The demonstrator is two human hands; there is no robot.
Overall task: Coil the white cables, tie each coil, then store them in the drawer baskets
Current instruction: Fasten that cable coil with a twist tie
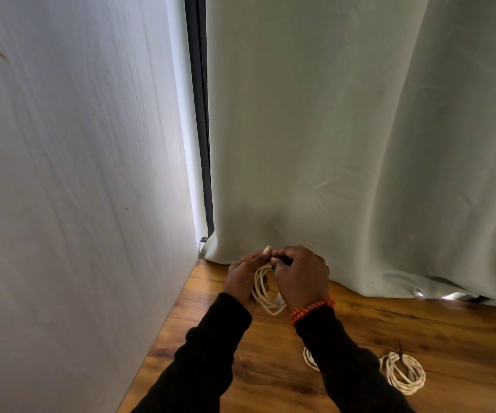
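Two hands are held close together above a brown wooden counter (pixel 270 362). The left hand (pixel 242 278) has its fingers curled around a coil of white cable (pixel 266 290). The loops hang down between the two hands, up off the wood. The right hand (pixel 300 275) is curled at the top of that coil — its fingertips pinch a small dark thing (pixel 279 260) there. It is too small to tell what it is. The thumbs of both hands nearly touch at the top.

Both arms wear black sleeves (pixel 211 353). On the right wrist sits a band of red-orange beads (pixel 312 308).

Two more white coils lie on the counter, down to the right. One coil (pixel 403 374) lies in full view near the right arm, with a thin dark tie (pixel 400 351) at its top. The other coil (pixel 309 357) is mostly hidden under the right sleeve — only a small bit peeks out.

A pale green curtain (pixel 360 144) hangs behind the hands and its bottom edge rests on the counter. A big white panel (pixel 76 174) stands along the left side. Between the panel and the curtain runs a dark, narrow strip (pixel 200 114).
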